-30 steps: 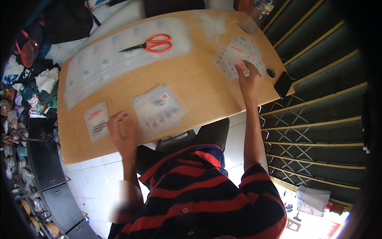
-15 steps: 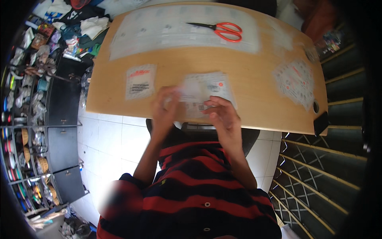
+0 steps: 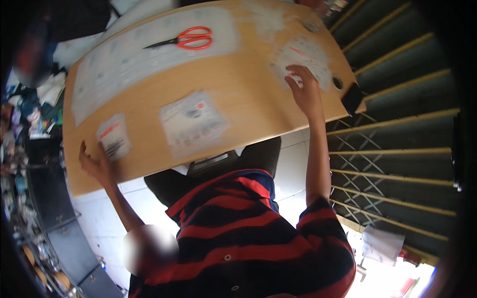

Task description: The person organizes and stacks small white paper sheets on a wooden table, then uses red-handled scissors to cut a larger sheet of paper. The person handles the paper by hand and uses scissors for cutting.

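Left hand (image 3: 97, 166): fingers (image 3: 83, 150) spread, left forearm (image 3: 122, 206) slanting back and inward from them. Right hand (image 3: 306, 92): fingers curved, thumb (image 3: 293, 86) apart from their tips, right forearm (image 3: 317, 154) running almost straight back behind them.

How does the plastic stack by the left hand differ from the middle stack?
The left stack is smaller and narrower; the middle stack is larger and wider.
The left stack has broad red print across its far part; the middle stack shows a small red mark near its far right corner.
Both lie on the table and look whitish, with red and dark print.
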Motion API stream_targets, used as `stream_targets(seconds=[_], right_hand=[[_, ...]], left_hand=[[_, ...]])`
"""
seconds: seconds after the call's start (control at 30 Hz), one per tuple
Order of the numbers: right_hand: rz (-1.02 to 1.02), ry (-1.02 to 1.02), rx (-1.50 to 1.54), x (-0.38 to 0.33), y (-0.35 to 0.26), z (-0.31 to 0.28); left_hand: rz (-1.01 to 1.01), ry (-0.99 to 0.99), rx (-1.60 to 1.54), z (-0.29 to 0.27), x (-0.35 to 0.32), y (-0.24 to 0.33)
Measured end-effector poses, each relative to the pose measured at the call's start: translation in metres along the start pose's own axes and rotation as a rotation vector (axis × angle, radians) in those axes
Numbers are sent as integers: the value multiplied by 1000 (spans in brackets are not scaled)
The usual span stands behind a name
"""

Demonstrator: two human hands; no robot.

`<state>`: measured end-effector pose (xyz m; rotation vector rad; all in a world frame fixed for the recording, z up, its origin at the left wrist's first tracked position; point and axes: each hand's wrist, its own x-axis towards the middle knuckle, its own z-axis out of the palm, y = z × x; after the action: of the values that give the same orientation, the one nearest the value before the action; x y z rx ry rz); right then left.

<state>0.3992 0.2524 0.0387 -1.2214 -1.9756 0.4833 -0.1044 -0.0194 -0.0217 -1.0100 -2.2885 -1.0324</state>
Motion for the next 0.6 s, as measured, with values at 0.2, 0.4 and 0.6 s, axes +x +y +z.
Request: stream_targets(seconds=[0.2,0.4,0.6], right_hand=[[-99,-391,-358,53,110,-24],[-10,-423,-543,55,105,-20],[-87,-157,-467,53,94,-17]], left_hand=[[-24,9,6,-1,-11,34],[14,15,34,-5,-16,38],[66,63,46,-7,-17,39]])
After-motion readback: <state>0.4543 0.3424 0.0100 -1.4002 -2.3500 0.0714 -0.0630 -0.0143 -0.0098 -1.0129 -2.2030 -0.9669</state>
